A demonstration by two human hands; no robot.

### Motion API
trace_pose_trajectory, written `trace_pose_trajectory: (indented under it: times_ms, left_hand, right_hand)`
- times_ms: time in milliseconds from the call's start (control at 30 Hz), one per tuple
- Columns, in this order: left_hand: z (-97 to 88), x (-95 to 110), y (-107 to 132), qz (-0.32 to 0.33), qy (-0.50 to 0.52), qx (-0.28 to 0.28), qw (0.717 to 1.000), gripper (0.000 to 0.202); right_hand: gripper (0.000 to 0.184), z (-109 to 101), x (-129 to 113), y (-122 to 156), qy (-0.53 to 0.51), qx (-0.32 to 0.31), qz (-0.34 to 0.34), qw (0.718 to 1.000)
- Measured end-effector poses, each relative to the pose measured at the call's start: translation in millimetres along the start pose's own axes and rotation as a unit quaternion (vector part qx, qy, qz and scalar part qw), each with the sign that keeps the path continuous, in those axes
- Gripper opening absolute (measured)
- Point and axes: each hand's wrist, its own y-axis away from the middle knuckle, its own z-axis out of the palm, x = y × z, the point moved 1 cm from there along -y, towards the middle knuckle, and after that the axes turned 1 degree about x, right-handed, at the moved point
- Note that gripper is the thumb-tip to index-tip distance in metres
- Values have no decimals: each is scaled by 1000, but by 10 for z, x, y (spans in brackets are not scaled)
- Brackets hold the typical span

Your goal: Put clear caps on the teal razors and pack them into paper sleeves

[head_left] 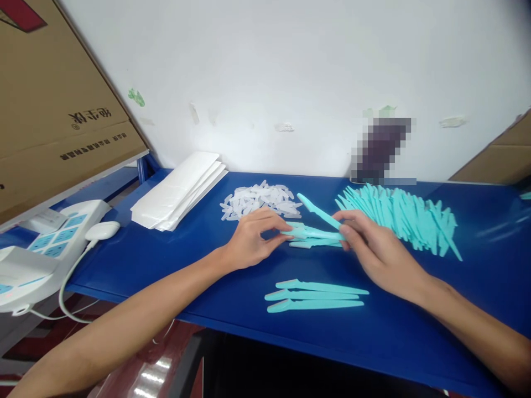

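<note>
My left hand (256, 239) pinches the blade end of a teal eyebrow razor (317, 234) between thumb and fingertips; whether a cover is on that end I cannot make out. At the handle end, my right hand (375, 249) closes its fingers around the same razor. A second eyebrow razor (318, 210) sticks out of the right hand, tilted up to the left. Just below the held one, another razor (315, 242) shows, partly hidden. Three more razors (317, 297) lie side by side nearer the table's front edge. Behind the left hand is a heap of small translucent white covers (263, 199).
A large pile of teal razors (402, 218) lies at the right on the blue table (232, 290). White envelopes (178, 190) are stacked at the back left. A power strip (62, 235) with a white plug and cable sits at the far left, below a cardboard box (62, 94).
</note>
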Motion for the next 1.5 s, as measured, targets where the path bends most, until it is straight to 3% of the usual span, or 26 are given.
trace_pose_trajectory:
  times_ms: [167,333,433,567,667,767,867,1000,1100,1233,1367,1500]
  left_hand:
    - [7,-85,3,11,-75,-69,995,9]
    - [43,-88,8,-40,-103,-118,987,16]
    - [-5,-73,-15,-58,-108,-118,985,27]
    - [-296,-203,-72,-49,-196,-101,974,32]
    - [-575,-364,-90,-26,-291,-182,939,32]
    - [-727,-441,-84,-27,-319,-245,915,32]
    - [-694,-416,-77,-22,-332,-267,905,36]
    - [-544,-347,-68,3,-344,-279,897,32]
    - [-475,-306,-61,19,-318,-280,906,30]
    - [-429,-220,-67,43,-265,-295,917,30]
    - [-393,-139,-81,31,-261,-308,914,27]
    - [-354,-150,-61,1,-265,-310,913,27]
  right_hand:
    - [30,-40,84,-1,47,5,25,999]
    - [29,-81,137,-32,87,20,25,996]
    - [29,-82,131,-39,81,24,24,996]
    - [25,-84,91,-36,101,45,13,994]
    - [21,-86,57,-28,118,55,14,991]
    - [21,-70,42,-9,86,32,33,995]
    - [22,-44,41,5,56,8,37,998]
    - [25,-49,30,-15,69,18,-24,997]
    - [25,-88,23,-32,86,32,-40,995]
    - [24,-134,28,-12,32,35,-38,998]
    - [21,-117,41,5,31,53,-60,996]
    - [20,-47,76,-6,78,10,-94,992]
